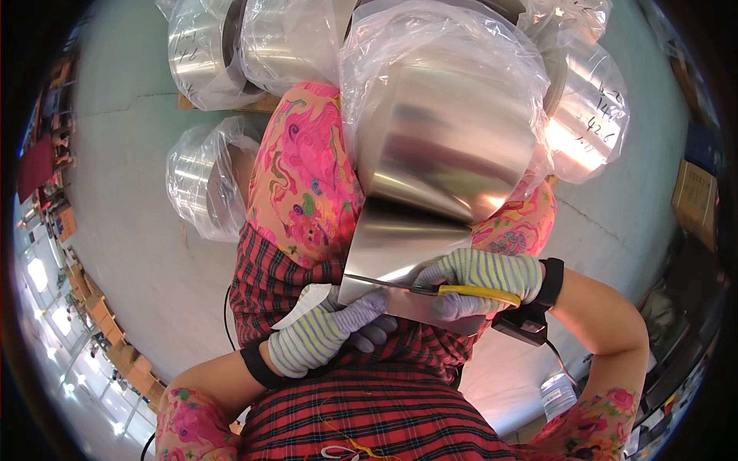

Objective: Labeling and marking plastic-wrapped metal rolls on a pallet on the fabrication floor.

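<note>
A large roll of shiny metal foil, partly wrapped in clear plastic, stands between my knees. Its loose metal sheet comes down toward my lap. My right hand, in a striped grey-palmed glove, is closed round the yellow handles of a pair of scissors. The dark blades lie across the sheet from right to left. With its gloved thumb on top and fingers below, my left hand pinches the sheet's lower left part. A white scrap, perhaps paper or cloth, sits beside that hand.
More plastic-wrapped metal rolls stand around: a small one at left, others at far left, and one at right. A black box with a cable lies by my right wrist. Cardboard boxes line the right side.
</note>
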`<action>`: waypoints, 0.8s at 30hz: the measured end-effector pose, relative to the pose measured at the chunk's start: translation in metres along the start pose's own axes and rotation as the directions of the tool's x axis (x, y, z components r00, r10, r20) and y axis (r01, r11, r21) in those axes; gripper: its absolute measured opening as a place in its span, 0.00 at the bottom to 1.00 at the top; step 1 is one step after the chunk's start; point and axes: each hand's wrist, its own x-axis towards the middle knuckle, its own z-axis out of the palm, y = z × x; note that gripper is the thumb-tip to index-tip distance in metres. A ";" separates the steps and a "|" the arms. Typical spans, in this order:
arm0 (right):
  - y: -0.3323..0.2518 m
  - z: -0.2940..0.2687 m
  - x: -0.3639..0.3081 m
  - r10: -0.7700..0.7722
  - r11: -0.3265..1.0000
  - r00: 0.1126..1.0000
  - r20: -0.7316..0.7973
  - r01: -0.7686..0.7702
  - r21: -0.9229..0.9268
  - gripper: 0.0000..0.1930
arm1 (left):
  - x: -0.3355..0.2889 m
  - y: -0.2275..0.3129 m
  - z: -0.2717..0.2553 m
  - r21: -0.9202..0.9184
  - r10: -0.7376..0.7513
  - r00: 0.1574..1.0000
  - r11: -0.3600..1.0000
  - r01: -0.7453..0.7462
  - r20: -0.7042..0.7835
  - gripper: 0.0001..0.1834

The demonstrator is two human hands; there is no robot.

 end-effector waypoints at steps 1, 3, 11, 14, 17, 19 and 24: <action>-0.001 0.000 0.002 0.012 1.000 1.000 -0.026 -0.013 -0.028 0.29 | 0.000 -0.002 -0.001 0.004 -0.001 1.000 1.000 0.001 0.002 0.16; 0.000 -0.001 0.003 0.022 0.998 0.999 -0.049 -0.025 -0.059 0.29 | 0.002 -0.005 -0.002 -0.016 0.012 1.000 1.000 -0.012 -0.019 0.16; 0.004 -0.002 0.012 -0.003 0.998 1.000 0.019 0.004 -0.070 0.25 | 0.001 -0.002 -0.001 0.014 0.014 1.000 1.000 -0.013 -0.023 0.15; -0.004 0.006 0.016 -0.075 0.997 0.996 -0.055 0.074 -0.034 0.22 | 0.000 -0.003 -0.001 0.015 0.018 0.999 1.000 -0.017 -0.047 0.15; 0.003 0.007 0.017 -0.067 0.998 0.997 -0.026 0.066 -0.024 0.18 | -0.002 -0.005 -0.001 0.019 0.022 0.997 1.000 -0.021 -0.079 0.15; 0.004 0.009 0.017 -0.092 0.986 0.993 -0.074 0.080 -0.146 0.16 | -0.003 -0.005 -0.001 0.031 0.028 0.995 0.999 -0.025 -0.092 0.14; 0.045 -0.003 0.023 -0.001 0.797 0.989 0.147 -0.088 0.598 0.12 | 0.004 0.005 0.018 0.031 0.022 0.995 0.999 -0.019 -0.096 0.16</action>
